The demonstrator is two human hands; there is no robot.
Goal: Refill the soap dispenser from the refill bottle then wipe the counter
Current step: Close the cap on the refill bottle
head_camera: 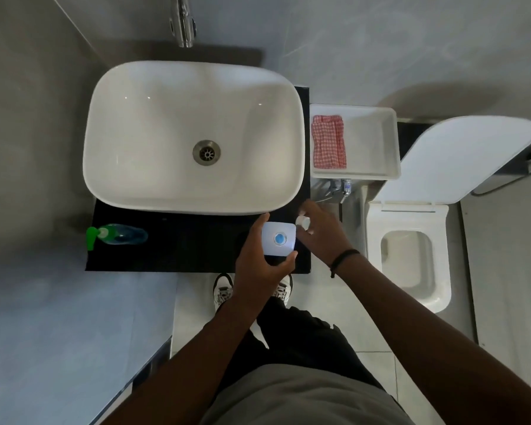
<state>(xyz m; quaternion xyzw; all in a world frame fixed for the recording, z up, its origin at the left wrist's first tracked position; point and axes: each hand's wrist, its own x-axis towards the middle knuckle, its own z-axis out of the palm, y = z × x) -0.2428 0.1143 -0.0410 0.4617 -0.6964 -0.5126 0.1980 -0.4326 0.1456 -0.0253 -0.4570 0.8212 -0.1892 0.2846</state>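
A white refill bottle [278, 240] with an open round mouth showing blue liquid stands on the black counter [178, 253], near its right end. My left hand [258, 259] is wrapped around its body. Just to its right, my right hand [319, 234] holds a small white cap [303, 223] in its fingers, close to the counter. The soap dispenser [120, 235], a clear bottle of blue-green liquid with a green pump, lies on its side at the counter's left end. A red checked cloth [328, 142] lies in a white tray [377, 142].
A white basin [193, 102] fills the back of the counter under a chrome tap [184, 23]. The tray sits on a cistern to the right, beside a toilet [411, 259] with its lid up. My shoes [224, 291] stand below the counter's front edge.
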